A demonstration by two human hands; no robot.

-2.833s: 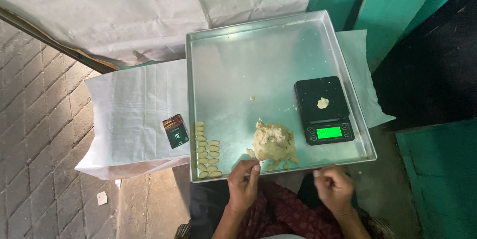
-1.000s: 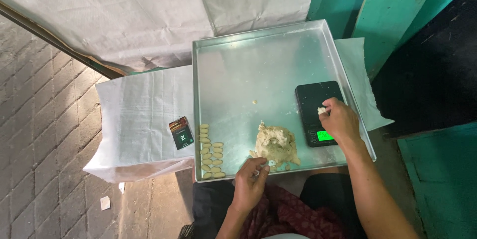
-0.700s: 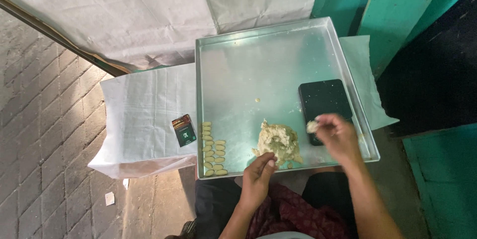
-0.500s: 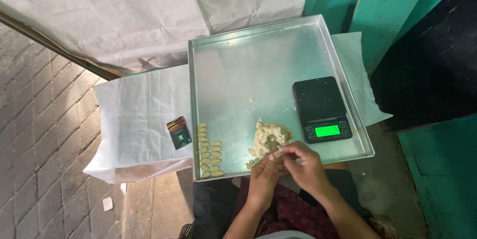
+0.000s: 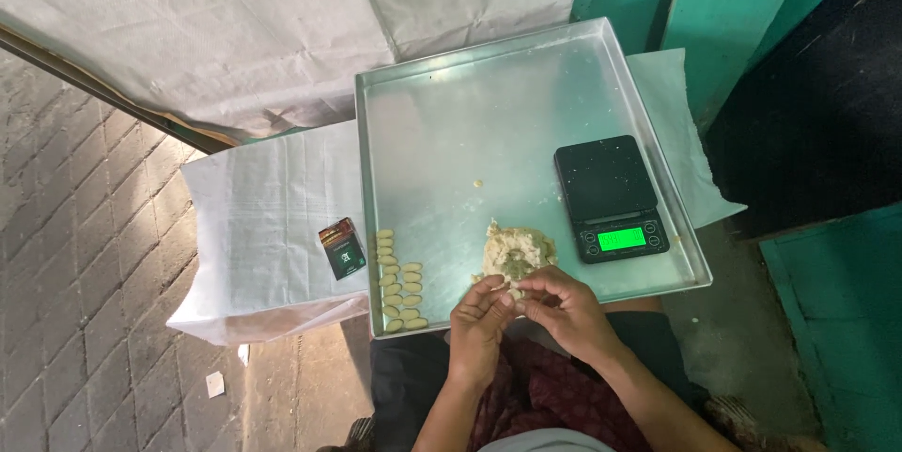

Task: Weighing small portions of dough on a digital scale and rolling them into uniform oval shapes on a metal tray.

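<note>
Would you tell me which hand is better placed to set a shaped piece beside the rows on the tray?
Probably the left hand: it lies nearer the rows of shaped pieces; the right hand sits toward the scale.

Both hands (image 5: 526,306) pinch dough (image 5: 515,253) over tray (image 5: 442,123).

At frame centre, a silvery grey metal tray (image 5: 451,114) holds a pale cream dough lump (image 5: 516,251), rows of cream-yellow pieces (image 5: 396,283) lower left, and a black scale (image 5: 611,198) with a green display. Teal wall (image 5: 752,10), upper right.

Bare forearms; dark red patterned garment over lap.
</note>
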